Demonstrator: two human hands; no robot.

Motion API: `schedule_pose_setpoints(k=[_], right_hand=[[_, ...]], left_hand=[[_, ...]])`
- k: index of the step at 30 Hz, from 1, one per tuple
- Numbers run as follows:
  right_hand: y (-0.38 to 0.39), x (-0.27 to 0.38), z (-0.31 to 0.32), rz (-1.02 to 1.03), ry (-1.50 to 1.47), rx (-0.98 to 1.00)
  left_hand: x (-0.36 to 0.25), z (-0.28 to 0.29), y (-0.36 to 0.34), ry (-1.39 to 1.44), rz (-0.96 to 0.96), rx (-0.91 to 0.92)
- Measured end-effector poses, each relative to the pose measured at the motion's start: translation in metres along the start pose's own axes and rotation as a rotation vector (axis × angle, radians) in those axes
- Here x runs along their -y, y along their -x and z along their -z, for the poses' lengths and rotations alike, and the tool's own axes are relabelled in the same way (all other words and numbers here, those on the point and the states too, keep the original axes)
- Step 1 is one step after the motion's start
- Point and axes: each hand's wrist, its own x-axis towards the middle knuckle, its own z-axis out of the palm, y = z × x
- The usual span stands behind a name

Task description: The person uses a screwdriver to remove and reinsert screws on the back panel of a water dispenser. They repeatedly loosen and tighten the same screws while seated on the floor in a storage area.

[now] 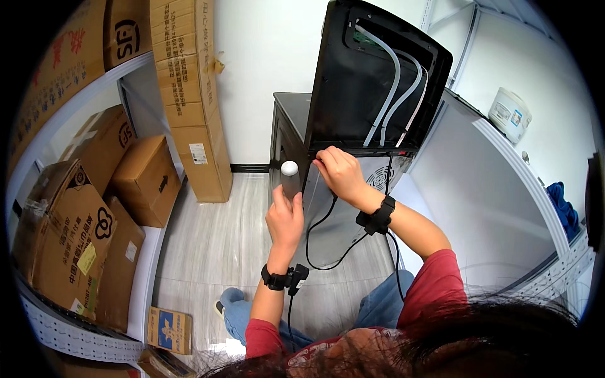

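Note:
A grey cylinder with a rounded white end [290, 176] stands up out of my left hand [285, 216], whose fingers are wrapped round it. My right hand [341, 174] is at the lower left corner of a tall black appliance housing [340, 120]. Its fingers are bent together against that corner, and what they pinch is hidden. Inside the housing's opening run several pale flexible tubes [392, 101], starting near a small green part [363, 39] at the top. Below it is the appliance's grey metal lower body [353, 220] with a round vent grille. Black straps sit on both my wrists.
Black cables [319, 264] hang in a loop below my right forearm. Cardboard boxes [148, 179] fill the shelf at left, and a tall carton [198, 113] leans by the wall. At right, a shelf holds a white rice cooker [510, 114] and blue cloth [563, 208].

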Motion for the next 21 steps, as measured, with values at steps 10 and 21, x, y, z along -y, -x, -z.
schedule_pose_setpoints(k=[10, 21], right_hand=[[0.002, -0.003, -0.001, 0.010, -0.040, 0.026], [-0.012, -0.021, 0.013, 0.329, 0.107, 0.238]], left_hand=[[-0.004, -0.004, 0.002, 0.023, 0.021, 0.040], [-0.002, -0.002, 0.001, 0.010, 0.006, 0.021]])
